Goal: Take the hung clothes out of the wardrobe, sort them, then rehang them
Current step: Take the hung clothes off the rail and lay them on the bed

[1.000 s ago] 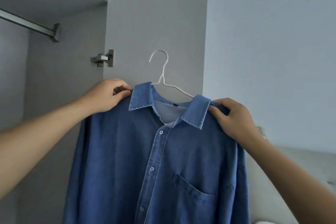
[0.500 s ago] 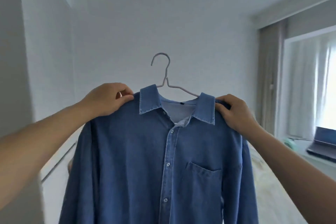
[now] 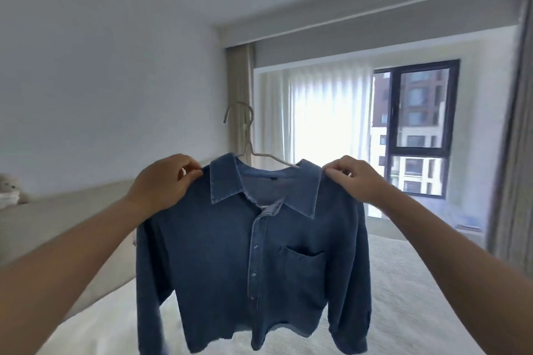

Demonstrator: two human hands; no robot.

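Note:
A blue denim shirt with a chest pocket hangs on a white wire hanger, held up in the air in front of me. My left hand pinches the shirt's left shoulder beside the collar. My right hand pinches the other shoulder. The hanger's hook sticks up free above the collar. The shirt's hem hangs just above the bed. The wardrobe is out of view.
A bed with a white cover lies below and behind the shirt. A beige headboard runs along the left wall, with a soft toy on it. A window with sheer curtains stands behind.
The view has swung right, from the wardrobe's inside to the bed and window. Both hands keep their hold on the shirt's shoulders, and the shirt now hangs over the bed.

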